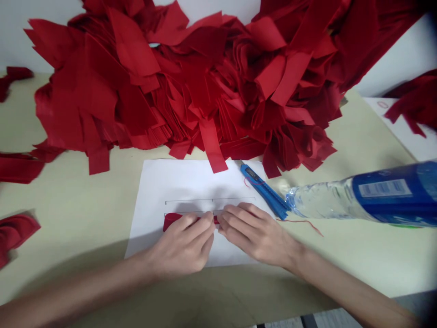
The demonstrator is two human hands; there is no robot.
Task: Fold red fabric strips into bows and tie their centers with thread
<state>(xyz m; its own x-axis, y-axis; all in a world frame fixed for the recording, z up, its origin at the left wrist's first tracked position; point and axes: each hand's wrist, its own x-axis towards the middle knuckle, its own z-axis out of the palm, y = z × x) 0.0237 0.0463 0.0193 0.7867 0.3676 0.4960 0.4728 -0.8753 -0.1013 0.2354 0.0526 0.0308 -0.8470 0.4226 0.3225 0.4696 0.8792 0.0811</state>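
Note:
A red fabric strip (171, 220) lies along the lower ruled line on a white paper sheet (153, 182), mostly covered by my hands. My left hand (191, 241) is closed on the strip, fingertips pinching near the line's middle mark. Close beside it, my right hand (247, 230) also has its fingers bent and pressed together on the strip, their tips almost meeting those of the left. Only the strip's left end and a small piece between the hands show. A second ruled line with end ticks runs just above the hands.
A big heap of red strips (191, 91) fills the table's far side. Beyond my right hand lie a blue utility knife (262, 189), a red thread (307, 222) and a water bottle (378, 193) on its side. More red strips (17, 232) lie at left.

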